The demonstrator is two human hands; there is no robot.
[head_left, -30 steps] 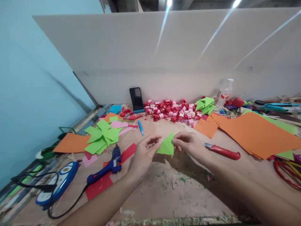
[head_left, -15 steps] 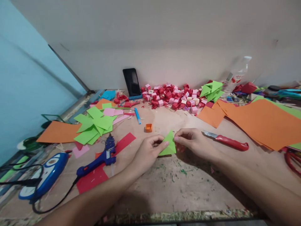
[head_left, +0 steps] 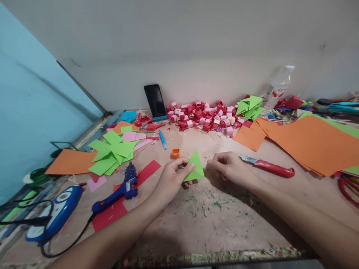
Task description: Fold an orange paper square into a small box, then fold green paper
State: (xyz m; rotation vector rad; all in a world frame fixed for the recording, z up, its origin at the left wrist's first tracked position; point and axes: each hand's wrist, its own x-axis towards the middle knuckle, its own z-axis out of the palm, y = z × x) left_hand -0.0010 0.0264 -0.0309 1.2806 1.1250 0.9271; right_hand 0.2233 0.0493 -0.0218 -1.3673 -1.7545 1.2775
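Observation:
My left hand [head_left: 175, 175] pinches a folded green paper triangle [head_left: 196, 168] between thumb and fingers, its point facing away from me. A short gap to the right of the paper is my right hand [head_left: 226, 164], thumb and forefinger pressed together with nothing visible between them. Just beyond my left hand sits a small folded orange paper box [head_left: 175, 153]. A utility knife [head_left: 269, 166] with a red handle and bare blade lies to the right of my right hand.
At left are a blue glue gun [head_left: 123, 190] with its cord, loose green paper squares [head_left: 112, 151] and red paper [head_left: 110, 215]. Red and pink paper cubes [head_left: 202, 116] heap along the wall by a phone [head_left: 155, 101]. Orange sheets [head_left: 311, 144] and scissors [head_left: 346, 188] lie right.
My right hand has come away from the green paper triangle. My left hand has shifted slightly left with it, and the paper now stands clear of the right fingertips.

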